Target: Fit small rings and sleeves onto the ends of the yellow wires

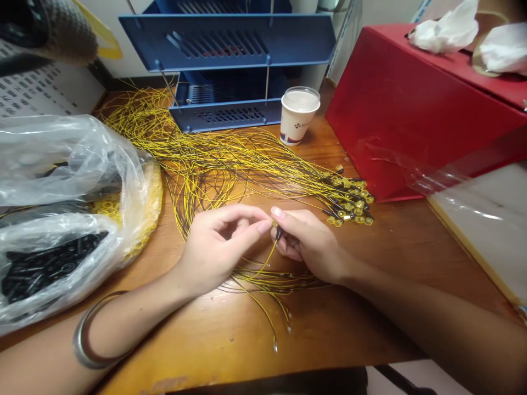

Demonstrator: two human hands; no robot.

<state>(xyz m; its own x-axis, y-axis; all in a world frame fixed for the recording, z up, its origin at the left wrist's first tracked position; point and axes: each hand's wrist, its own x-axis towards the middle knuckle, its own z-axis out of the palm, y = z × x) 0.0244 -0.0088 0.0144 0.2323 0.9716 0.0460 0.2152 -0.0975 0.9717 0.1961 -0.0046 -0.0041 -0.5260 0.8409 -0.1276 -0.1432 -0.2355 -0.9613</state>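
Note:
My left hand [218, 247] and my right hand [308, 241] meet above the middle of the desk. The right fingers are closed round a black sleeve [279, 233] on the end of a yellow wire [269, 257]. At the sleeve's upper end sits a small yellow cap [274, 223], partly hidden by fingertips. My left thumb and forefinger pinch together at this cap. Below the hands lies a bundle of yellow and black wires [263, 282] with bare-looking tips. Beyond them, wires with black sleeves and clear yellow caps [349, 203] are heaped together.
On the left, an opened plastic bag [135, 164] holds black sleeves [53, 263] and yellow caps [107, 211]. More wires [140, 120] spread across the back. A paper cup [297, 118] stands before a blue tray rack [230, 44]. At right is a red box [403, 109].

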